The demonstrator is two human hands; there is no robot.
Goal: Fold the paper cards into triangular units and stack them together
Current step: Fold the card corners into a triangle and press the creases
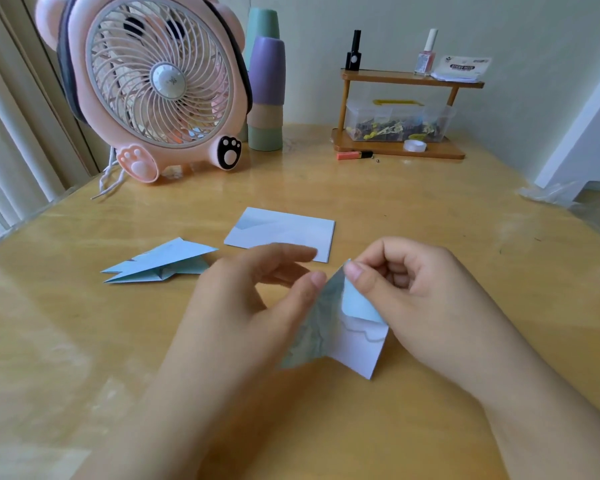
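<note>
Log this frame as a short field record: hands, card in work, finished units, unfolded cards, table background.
left hand: pinches the card's left side
right hand: pinches the top corner
card in work: partly folded, held above table
finished units: blue triangles nested together, lying left
unfolded cards: flat behind the hands
background: pink fan, cups, small shelf

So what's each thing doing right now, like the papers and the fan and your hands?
Card being folded: half folded, held up by both hands.
Left hand: pinching the card's left side.
Right hand: pinching its top corner.
Folded triangles: finished, lying nested on the table.
Flat cards: unfolded, lying flat.
Fan: upright; cannot tell if spinning.
Clear box: lid closed.
</note>
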